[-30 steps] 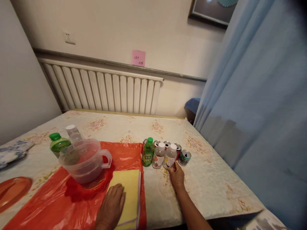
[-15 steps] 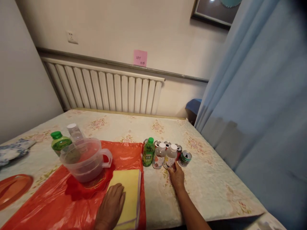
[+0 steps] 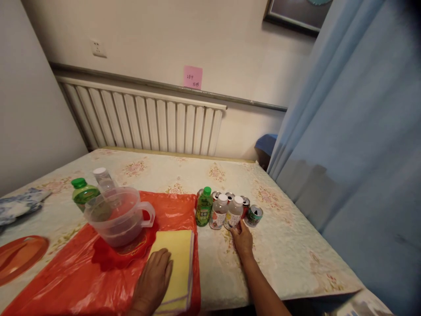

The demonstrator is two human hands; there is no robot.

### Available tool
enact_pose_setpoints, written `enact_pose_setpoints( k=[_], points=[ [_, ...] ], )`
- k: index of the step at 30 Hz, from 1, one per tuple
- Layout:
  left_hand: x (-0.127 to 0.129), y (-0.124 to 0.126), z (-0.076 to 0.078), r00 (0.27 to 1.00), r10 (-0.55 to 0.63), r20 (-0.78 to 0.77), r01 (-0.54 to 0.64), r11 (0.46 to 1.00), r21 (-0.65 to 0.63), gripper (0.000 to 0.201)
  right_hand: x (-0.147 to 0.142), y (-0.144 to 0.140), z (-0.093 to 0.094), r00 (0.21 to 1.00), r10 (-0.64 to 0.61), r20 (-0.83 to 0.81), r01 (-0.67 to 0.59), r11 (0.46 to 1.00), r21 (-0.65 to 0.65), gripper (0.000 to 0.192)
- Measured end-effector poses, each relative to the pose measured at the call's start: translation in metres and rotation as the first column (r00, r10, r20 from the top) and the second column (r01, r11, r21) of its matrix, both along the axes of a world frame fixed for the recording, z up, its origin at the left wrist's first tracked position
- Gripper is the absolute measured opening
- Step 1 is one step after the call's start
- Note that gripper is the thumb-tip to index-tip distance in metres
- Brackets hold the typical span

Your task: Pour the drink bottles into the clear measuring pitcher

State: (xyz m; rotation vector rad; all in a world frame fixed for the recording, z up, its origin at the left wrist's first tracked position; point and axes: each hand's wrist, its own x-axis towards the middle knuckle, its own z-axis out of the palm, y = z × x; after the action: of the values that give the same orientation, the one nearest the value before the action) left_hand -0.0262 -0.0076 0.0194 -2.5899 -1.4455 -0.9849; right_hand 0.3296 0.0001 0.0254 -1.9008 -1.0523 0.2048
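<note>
My left hand (image 3: 154, 277) lies flat, fingers stretched out, on a folded yellow cloth (image 3: 178, 259). The cloth rests on a red plastic sheet (image 3: 75, 283). With its fingers at the base of a clear white-capped bottle (image 3: 233, 213), my right hand (image 3: 242, 238) grips it low down; part of the grip is hidden. A second clear white-capped bottle (image 3: 218, 212) stands just left of it, then a green-capped green bottle (image 3: 204, 207). Behind them are several drink cans, mostly covered, and a green can (image 3: 253, 216) stands to the right.
A clear plastic jug (image 3: 120, 224) stands on the red sheet, with a green bottle (image 3: 84, 193) and a clear bottle (image 3: 104, 179) behind it. An orange lid (image 3: 23, 259) and a blue-white cloth (image 3: 21, 206) lie at left. A blue curtain (image 3: 345, 153) hangs at right.
The view has tilted very slightly. Both hands and the things on the table keep their places.
</note>
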Motion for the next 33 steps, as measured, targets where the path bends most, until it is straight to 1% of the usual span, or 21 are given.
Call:
enact_pose_setpoints(
  k=[6, 12, 17, 20, 23, 24, 26, 28, 29, 31, 33],
  points=[
    [0.001, -0.002, 0.003, 1.000, 0.000, 0.012, 0.000, 1.000, 0.016, 0.020, -0.003, -0.001, 0.001, 0.999, -0.005, -0.033, 0.005, 1.000, 0.014, 0.068],
    [0.002, -0.002, 0.003, 1.000, 0.007, 0.021, -0.008, 1.000, 0.025, 0.018, -0.004, -0.002, -0.001, 0.997, -0.013, -0.076, 0.016, 0.999, 0.044, 0.065],
    [0.002, -0.003, 0.005, 1.000, 0.009, 0.028, -0.009, 1.000, 0.006, 0.018, -0.007, -0.010, -0.002, 0.996, -0.029, -0.079, 0.031, 0.999, 0.024, 0.063],
    [0.004, -0.008, 0.009, 1.000, 0.009, 0.021, -0.008, 0.999, -0.050, 0.019, -0.015, -0.021, 0.001, 0.996, -0.048, -0.079, 0.048, 0.999, -0.003, 0.065],
    [0.005, -0.013, 0.014, 0.999, 0.037, 0.000, -0.037, 0.988, -0.150, 0.020, -0.025, -0.035, 0.006, 0.995, -0.058, -0.079, 0.055, 0.998, -0.040, 0.066],
    [0.005, -0.014, 0.016, 0.999, 0.047, -0.007, -0.047, 0.982, -0.185, 0.020, -0.028, -0.041, 0.007, 0.996, -0.053, -0.078, 0.049, 0.998, -0.048, 0.066],
    [0.006, -0.017, 0.018, 0.998, 0.061, -0.011, -0.062, 0.977, -0.203, 0.020, -0.036, -0.052, 0.007, 0.998, -0.033, -0.058, 0.029, 0.997, -0.074, 0.064],
    [0.006, -0.019, 0.021, 0.997, 0.071, -0.008, -0.071, 0.971, -0.229, 0.019, -0.045, -0.064, 0.005, 0.999, -0.012, -0.038, 0.008, 0.994, -0.105, 0.063],
    [0.006, -0.019, 0.022, 0.998, 0.067, -0.003, -0.066, 0.962, -0.264, 0.020, -0.049, -0.069, 0.003, 0.999, -0.005, -0.035, 0.001, 0.993, -0.116, 0.062],
    [0.006, -0.021, 0.023, 0.998, 0.058, 0.012, -0.051, 0.943, -0.330, 0.022, -0.059, -0.078, 0.001, 0.998, 0.011, -0.055, -0.018, 0.992, -0.124, 0.058],
    [0.006, -0.021, 0.021, 0.998, 0.056, 0.039, -0.037, 0.923, -0.382, 0.023, -0.070, -0.084, 0.003, 0.993, 0.011, -0.120, -0.028, 0.990, -0.137, 0.053]
  ],
)
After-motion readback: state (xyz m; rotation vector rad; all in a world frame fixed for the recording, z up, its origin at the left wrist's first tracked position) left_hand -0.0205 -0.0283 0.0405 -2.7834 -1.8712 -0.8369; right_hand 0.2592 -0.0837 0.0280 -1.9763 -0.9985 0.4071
